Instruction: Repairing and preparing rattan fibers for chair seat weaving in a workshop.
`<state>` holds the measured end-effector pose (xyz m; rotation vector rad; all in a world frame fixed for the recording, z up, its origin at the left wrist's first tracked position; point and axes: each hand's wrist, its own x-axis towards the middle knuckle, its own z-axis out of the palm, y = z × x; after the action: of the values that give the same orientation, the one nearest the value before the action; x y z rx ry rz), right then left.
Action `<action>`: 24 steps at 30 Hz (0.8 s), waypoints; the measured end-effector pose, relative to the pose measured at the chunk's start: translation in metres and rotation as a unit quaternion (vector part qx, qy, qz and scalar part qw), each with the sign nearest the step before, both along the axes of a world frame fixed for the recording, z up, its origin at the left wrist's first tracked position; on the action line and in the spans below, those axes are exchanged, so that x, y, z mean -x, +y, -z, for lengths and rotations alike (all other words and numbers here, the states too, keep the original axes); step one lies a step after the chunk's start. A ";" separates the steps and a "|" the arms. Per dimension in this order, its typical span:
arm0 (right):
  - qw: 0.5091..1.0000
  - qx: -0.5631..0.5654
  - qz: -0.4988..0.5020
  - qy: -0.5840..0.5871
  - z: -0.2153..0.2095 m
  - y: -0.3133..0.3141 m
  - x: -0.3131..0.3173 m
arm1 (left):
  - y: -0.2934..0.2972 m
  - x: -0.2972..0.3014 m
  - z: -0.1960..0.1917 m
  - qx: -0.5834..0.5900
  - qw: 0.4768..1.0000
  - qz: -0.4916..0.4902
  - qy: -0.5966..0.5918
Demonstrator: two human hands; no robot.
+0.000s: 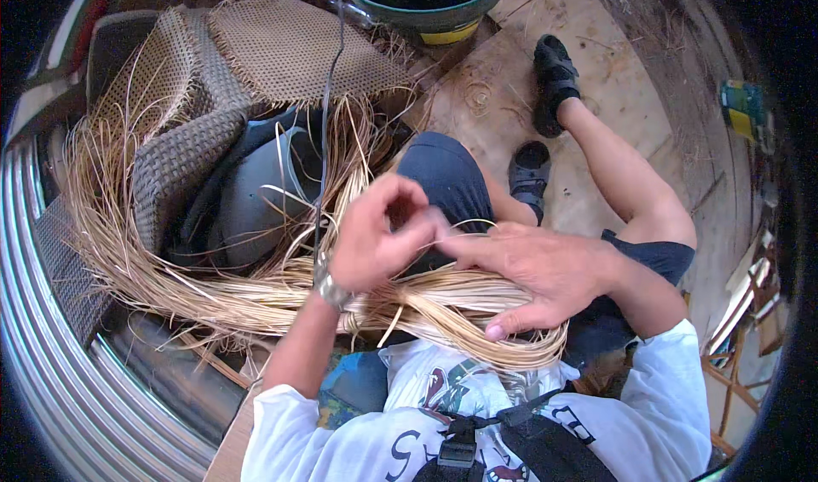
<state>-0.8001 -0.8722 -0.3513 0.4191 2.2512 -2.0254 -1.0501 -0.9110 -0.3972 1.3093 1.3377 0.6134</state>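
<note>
I look down at my lap, where I sit with a thick bundle of pale rattan strands [443, 307] lying across my thighs. Its long axis runs left to right, and the right end curls down and back under my right hand. At the left it fans out into a loose heap of strands that spreads toward woven cane panels [281, 48] leaning beside a dark grey plastic bin [256, 201]. I cannot tell what is in the bin.

At the top, a green tub [426, 9] with a yellow band stands on the plywood floor [596, 48]; its inside looks dark and I cannot make out any contents.

My left hand [375, 235], a metal watch [331, 288] on its wrist, is curled above the bundle, its fingertips pinching a thin strand that arcs toward my right hand. My right hand [532, 273] lies flat and unclenched, palm down on the bundle, fingers spread and pointing left, the thumb pressing the strands.

My right leg stretches out to a black sandal [554, 82].
</note>
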 end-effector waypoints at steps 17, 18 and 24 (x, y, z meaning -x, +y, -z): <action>0.998 -0.055 -0.036 0.016 -0.001 0.000 0.006 | 0.047 0.089 0.181 0.165 0.842 0.008 0.513; 0.997 -0.058 -0.039 0.020 -0.004 0.001 0.008 | 0.046 0.104 0.200 0.146 0.856 0.020 0.495; 0.997 -0.058 -0.042 0.016 -0.005 0.005 0.011 | 0.060 0.121 0.255 0.297 0.847 -0.002 0.441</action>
<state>-0.8112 -0.8675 -0.3463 0.2960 2.3704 -1.8817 -1.1716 -0.8512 -0.6526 1.0671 2.0432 -0.4876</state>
